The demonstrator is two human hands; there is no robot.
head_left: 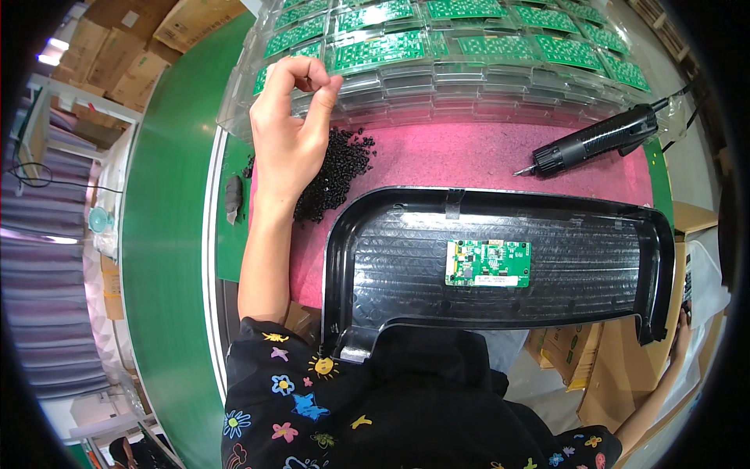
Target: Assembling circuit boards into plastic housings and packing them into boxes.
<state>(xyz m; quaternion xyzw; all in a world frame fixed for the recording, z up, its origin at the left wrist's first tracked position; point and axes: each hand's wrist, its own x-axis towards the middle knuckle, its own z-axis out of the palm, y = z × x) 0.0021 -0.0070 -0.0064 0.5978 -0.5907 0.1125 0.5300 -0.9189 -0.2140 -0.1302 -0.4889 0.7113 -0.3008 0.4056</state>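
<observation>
My left hand (293, 129) is raised over the pile of small black screws (336, 168), just in front of the trays of green boards. Its fingers are curled and the thumb comes toward the bent forefinger; anything pinched there is too small to make out. Low at the far right, my right hand (684, 316) is beside clear plastic wrapping (703, 313) at a cardboard box (629, 367), its fingers mostly hidden. A black plastic housing (398, 293) lies open side up before me, with one green circuit board (488, 263) inside it.
Behind the pink mat (437, 152) stand stacked clear trays (437, 78) holding several green circuit boards (379, 51). A corded black electric screwdriver (594, 144) lies at the right, its tip toward the mat's middle. At the left, a dark lump (233, 198) sits near the mat's edge.
</observation>
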